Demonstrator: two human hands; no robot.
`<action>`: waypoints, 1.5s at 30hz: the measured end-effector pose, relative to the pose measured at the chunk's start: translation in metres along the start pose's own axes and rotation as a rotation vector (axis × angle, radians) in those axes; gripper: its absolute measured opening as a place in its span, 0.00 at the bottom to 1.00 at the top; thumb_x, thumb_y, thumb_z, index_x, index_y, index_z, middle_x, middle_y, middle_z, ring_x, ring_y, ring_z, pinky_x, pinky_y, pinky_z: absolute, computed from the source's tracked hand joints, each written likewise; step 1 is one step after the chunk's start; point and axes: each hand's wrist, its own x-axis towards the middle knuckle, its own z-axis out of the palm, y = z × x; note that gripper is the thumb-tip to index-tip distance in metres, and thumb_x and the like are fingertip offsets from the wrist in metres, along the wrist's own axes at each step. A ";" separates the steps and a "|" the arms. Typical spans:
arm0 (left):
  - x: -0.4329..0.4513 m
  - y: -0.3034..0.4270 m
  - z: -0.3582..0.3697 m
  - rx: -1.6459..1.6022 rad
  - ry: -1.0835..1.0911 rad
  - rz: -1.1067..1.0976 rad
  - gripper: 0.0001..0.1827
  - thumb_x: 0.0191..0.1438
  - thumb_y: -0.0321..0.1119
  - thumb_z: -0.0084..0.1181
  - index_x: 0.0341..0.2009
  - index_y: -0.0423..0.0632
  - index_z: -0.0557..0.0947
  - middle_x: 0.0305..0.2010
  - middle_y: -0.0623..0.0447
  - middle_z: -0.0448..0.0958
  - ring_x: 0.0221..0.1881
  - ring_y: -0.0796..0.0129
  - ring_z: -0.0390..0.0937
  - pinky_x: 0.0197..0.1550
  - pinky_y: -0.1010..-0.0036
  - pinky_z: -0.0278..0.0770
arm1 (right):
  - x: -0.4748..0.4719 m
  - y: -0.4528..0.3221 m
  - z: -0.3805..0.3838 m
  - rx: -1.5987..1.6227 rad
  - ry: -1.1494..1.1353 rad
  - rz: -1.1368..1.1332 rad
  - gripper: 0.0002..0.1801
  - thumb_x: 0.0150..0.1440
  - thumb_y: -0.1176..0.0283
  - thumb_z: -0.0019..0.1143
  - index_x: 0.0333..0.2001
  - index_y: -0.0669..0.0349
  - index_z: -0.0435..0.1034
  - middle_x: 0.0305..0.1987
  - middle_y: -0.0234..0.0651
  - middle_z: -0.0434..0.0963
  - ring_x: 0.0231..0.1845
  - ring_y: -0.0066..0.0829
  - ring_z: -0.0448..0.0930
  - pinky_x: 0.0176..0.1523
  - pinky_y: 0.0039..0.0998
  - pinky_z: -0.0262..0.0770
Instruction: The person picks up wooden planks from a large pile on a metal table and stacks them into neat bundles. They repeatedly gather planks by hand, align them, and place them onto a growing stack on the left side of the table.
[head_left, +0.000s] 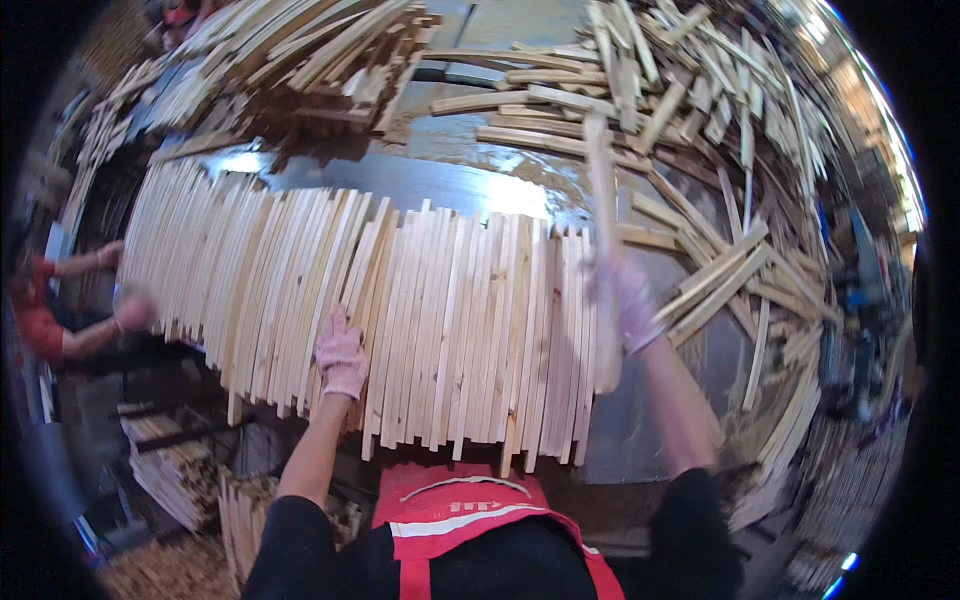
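Note:
A wide row of pale wooden strips lies side by side on a metal table before me. My left hand, in a pink knit glove, rests on the strips left of the middle, at a gap where some of them lean. It grips nothing that I can see. At the row's right end my right hand, also gloved and blurred, holds a wooden strip lengthwise, roughly in line with the others. The glove's fingers are partly hidden behind that strip.
Loose wooden strips lie jumbled at the back right, with more beside my right arm. A strip pile stands at the back left. At the left edge another person's gloved hand is near the row. Stacked wood sits below left.

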 end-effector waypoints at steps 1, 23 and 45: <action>0.007 0.000 -0.003 0.038 -0.096 -0.056 0.16 0.51 0.36 0.62 0.45 0.50 0.84 0.72 0.46 0.65 0.71 0.45 0.63 0.69 0.57 0.67 | -0.006 0.054 -0.008 -0.071 -0.155 0.141 0.23 0.65 0.56 0.58 0.51 0.65 0.74 0.40 0.41 0.84 0.30 0.24 0.82 0.34 0.27 0.83; -0.152 0.365 -0.006 -1.198 -0.478 0.294 0.64 0.43 0.28 0.73 0.75 0.42 0.40 0.67 0.41 0.64 0.68 0.54 0.64 0.70 0.64 0.65 | -0.149 0.104 -0.059 0.672 0.013 0.043 0.25 0.67 0.63 0.51 0.62 0.65 0.65 0.57 0.45 0.79 0.40 0.30 0.84 0.51 0.35 0.84; -0.120 0.624 0.160 -0.613 0.001 0.012 0.48 0.59 0.56 0.56 0.73 0.37 0.58 0.74 0.32 0.55 0.76 0.39 0.50 0.77 0.52 0.45 | -0.345 0.191 -0.758 -1.628 1.258 0.140 0.19 0.68 0.60 0.45 0.50 0.65 0.69 0.51 0.46 0.72 0.52 0.44 0.71 0.57 0.41 0.68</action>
